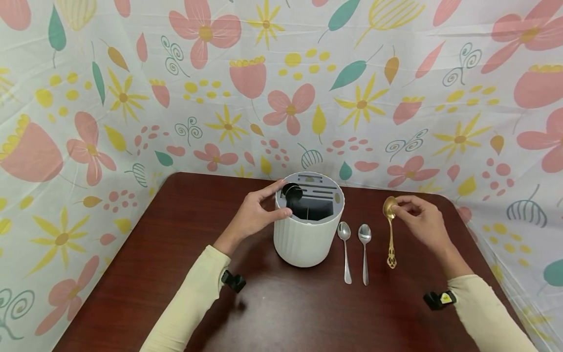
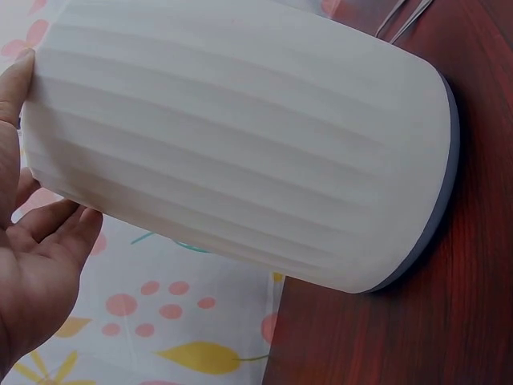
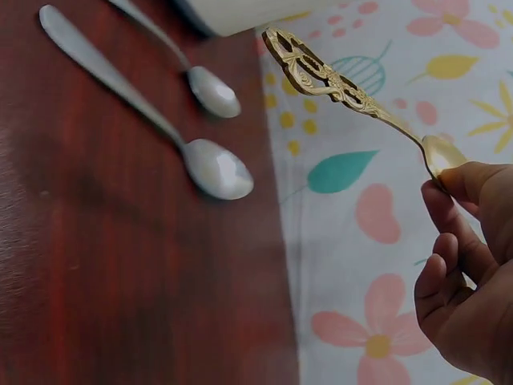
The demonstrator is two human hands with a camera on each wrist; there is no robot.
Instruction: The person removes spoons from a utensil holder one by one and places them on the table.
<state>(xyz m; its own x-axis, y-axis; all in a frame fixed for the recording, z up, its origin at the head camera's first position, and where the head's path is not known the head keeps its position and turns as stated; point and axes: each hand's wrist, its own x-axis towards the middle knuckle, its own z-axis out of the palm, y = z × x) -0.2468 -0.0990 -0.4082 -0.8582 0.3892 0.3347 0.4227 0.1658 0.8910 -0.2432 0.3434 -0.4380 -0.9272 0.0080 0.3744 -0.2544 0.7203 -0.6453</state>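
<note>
A white ribbed utensil holder [image 1: 303, 244] with a grey divided insert stands upright on the table. My left hand [image 1: 252, 215] grips it at the left side of its rim, thumb at the front and fingers farther back. Inside, near that hand, are black rounded utensil heads [image 1: 293, 193]. My right hand [image 1: 422, 220] pinches an ornate golden spoon [image 1: 391, 234] by its bowl, handle pointing down in the head view. The right wrist view shows the spoon's openwork handle [image 3: 313, 72] free of the fingers. Two silver spoons [image 1: 345, 244] [image 1: 364, 249] lie between holder and right hand.
The dark reddish-brown wooden table [image 1: 272, 308] has rounded far corners. A white cloth [image 1: 290, 146] printed with flowers and leaves hangs behind it and along both sides.
</note>
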